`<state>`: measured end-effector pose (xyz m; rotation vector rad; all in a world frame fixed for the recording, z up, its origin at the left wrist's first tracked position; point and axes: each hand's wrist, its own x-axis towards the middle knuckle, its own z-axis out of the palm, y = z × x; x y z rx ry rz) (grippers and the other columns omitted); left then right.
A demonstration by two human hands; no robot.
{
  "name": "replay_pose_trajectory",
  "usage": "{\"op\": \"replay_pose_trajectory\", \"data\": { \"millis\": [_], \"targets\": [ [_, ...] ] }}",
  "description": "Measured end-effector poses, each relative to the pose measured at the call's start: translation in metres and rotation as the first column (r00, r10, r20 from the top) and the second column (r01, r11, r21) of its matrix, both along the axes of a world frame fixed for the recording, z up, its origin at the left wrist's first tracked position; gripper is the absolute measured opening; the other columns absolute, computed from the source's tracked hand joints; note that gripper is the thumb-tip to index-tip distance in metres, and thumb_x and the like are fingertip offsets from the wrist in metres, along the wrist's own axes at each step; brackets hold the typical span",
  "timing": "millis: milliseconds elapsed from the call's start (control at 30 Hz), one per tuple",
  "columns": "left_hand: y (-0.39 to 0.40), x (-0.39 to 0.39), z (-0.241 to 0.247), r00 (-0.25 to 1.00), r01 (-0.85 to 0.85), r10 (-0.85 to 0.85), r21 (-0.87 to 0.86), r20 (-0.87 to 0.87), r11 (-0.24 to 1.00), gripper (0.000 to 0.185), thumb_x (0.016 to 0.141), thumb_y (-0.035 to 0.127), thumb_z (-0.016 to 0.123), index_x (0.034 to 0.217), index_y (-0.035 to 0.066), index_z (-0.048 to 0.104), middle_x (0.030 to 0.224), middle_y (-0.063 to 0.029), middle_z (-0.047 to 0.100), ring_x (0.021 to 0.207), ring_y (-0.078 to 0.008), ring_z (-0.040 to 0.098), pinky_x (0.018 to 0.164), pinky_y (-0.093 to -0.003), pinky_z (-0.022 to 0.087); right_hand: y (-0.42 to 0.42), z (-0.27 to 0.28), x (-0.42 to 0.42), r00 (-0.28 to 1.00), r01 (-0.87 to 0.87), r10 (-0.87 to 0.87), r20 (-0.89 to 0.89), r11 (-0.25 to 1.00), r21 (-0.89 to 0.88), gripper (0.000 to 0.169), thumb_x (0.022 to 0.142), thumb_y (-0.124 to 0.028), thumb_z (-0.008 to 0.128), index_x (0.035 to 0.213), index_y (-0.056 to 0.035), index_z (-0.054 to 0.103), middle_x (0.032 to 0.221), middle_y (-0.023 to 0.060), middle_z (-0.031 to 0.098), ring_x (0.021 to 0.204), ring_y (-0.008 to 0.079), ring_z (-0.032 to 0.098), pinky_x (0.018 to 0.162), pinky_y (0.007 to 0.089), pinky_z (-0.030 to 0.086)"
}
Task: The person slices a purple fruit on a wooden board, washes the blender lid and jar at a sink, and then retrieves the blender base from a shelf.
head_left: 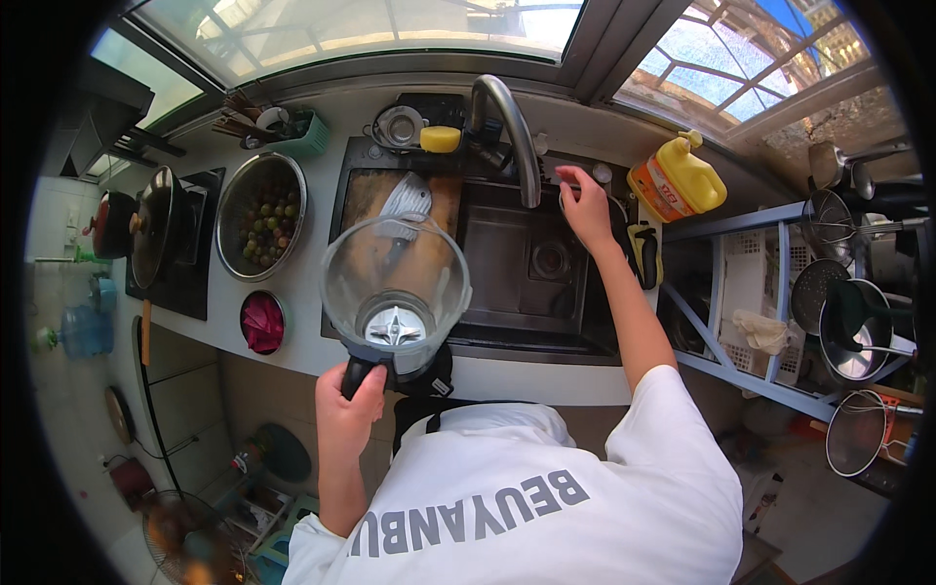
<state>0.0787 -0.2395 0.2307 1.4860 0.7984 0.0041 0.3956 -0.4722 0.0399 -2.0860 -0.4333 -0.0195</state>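
My left hand [351, 406] is closed around the black handle of a clear blender jug [447, 322], with a metal blade at its bottom. The jug is over the counter's front edge and partly covers a wooden board [365, 191], on which lies a knife with a pale patterned blade [406, 201]. My right hand [585, 208] is raised at the right side of the dark sink [497, 256], its fingers slightly bent and apart, beside the curved metal faucet [515, 131]. Nothing is seen in it.
A metal colander [298, 219] of grapes and a bowl [284, 333] with something magenta stand left of the board. A stove with a lidded pan [157, 219] is farther left. A yellow sponge [440, 139] lies behind the board. A yellow detergent jug [691, 179] stands right of the sink.
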Motion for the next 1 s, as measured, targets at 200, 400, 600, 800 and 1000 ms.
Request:
{"op": "replay_pose_trajectory", "data": {
  "millis": [200, 400, 600, 800, 1000],
  "targets": [
    [-0.038, 0.054, -0.029, 0.977, 0.183, -0.197, -0.154, -0.078, 0.971, 0.026, 0.085, 0.016, 0.064, 0.066, 0.004, 0.052, 0.056, 0.0041, 0.047, 0.048, -0.0032, 0.04, 0.043, -0.0211, 0.031, 0.06, -0.001, 0.063, 0.899, -0.244, 0.294, 0.324, 0.952, -0.187, 0.035, 0.077, 0.003, 0.049, 0.109, -0.0081, 0.06, 0.111, 0.0099, 0.061, 0.107, 0.0284, 0.054, 0.089, 0.0377, 0.046],
    [-0.071, 0.086, -0.059, 0.965, 0.208, -0.238, -0.229, -0.113, 0.951, 0.028, 0.085, 0.018, 0.064, 0.064, 0.005, 0.051, 0.055, 0.0047, 0.047, 0.049, -0.0026, 0.038, 0.043, -0.0219, 0.029, 0.065, -0.022, 0.075, 0.855, -0.375, 0.468, 0.226, 0.857, -0.354, 0.033, 0.067, 0.007, 0.053, 0.093, -0.0093, 0.064, 0.099, 0.0082, 0.063, 0.1, 0.0277, 0.057, 0.084, 0.0373, 0.048],
    [-0.082, 0.109, -0.073, 0.947, 0.28, -0.298, -0.148, -0.117, 0.948, 0.028, 0.084, 0.017, 0.064, 0.064, 0.003, 0.052, 0.055, 0.0043, 0.046, 0.049, -0.0033, 0.038, 0.044, -0.023, 0.029, 0.024, -0.031, 0.074, 0.935, -0.346, 0.346, 0.083, 0.938, -0.016, 0.032, 0.076, 0.003, 0.051, 0.101, -0.0087, 0.067, 0.105, 0.0088, 0.065, 0.103, 0.0248, 0.059, 0.086, 0.032, 0.047],
    [-0.072, 0.114, -0.083, 0.929, 0.35, -0.35, -0.015, -0.121, 0.936, 0.029, 0.083, 0.017, 0.065, 0.063, 0.002, 0.052, 0.055, 0.0036, 0.045, 0.051, -0.0042, 0.038, 0.046, -0.0237, 0.03, -0.025, -0.011, 0.002, 0.624, -0.01, 0.48, -0.616, 0.794, 0.608, 0.062, 0.099, -0.049, 0.024, 0.118, -0.0022, 0.06, 0.116, 0.0113, 0.062, 0.112, 0.0201, 0.056, 0.1, 0.0345, 0.038],
    [-0.066, 0.122, -0.088, 0.944, 0.304, -0.315, -0.114, -0.095, 0.946, 0.029, 0.084, 0.016, 0.064, 0.063, 0.003, 0.05, 0.055, 0.0059, 0.043, 0.051, -0.0033, 0.035, 0.045, -0.0236, 0.028, 0.005, -0.019, -0.061, 0.493, 0.257, 0.664, -0.562, 0.506, 0.824, 0.077, 0.093, -0.064, 0.016, 0.138, -0.0054, 0.039, 0.138, 0.0083, 0.045, 0.131, 0.0192, 0.036, 0.109, 0.0362, 0.02]
  ]
}}
